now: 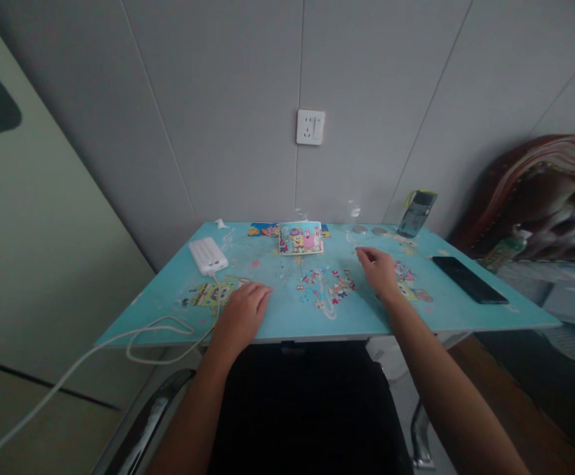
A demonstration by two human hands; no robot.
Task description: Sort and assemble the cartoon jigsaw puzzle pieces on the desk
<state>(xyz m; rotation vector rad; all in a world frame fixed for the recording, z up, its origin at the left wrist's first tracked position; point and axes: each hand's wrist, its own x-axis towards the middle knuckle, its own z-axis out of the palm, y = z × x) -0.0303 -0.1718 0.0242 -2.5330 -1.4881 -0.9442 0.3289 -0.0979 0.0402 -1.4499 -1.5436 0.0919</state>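
Observation:
My left hand [245,310] rests on the blue cartoon-print table near its front edge, fingers lying loosely on the surface with nothing visible in them. Farther right, my right hand [379,267] is held low over the tabletop, thumb and fingertips pinched together. Whatever may be between those fingertips is too small to make out. Small colourful pieces [340,285] lie scattered between the two hands; I cannot tell which are loose and which are printed. Behind them a cartoon picture card [301,239] leans up at the back of the table.
A white power bank [208,255] with a white cable [143,330] is on the left. On the right are a black phone [469,280] and a dark water bottle [416,214]. Two round discs [360,229] lie at the back beside a clear container [354,210]. A wall socket [310,127] is above.

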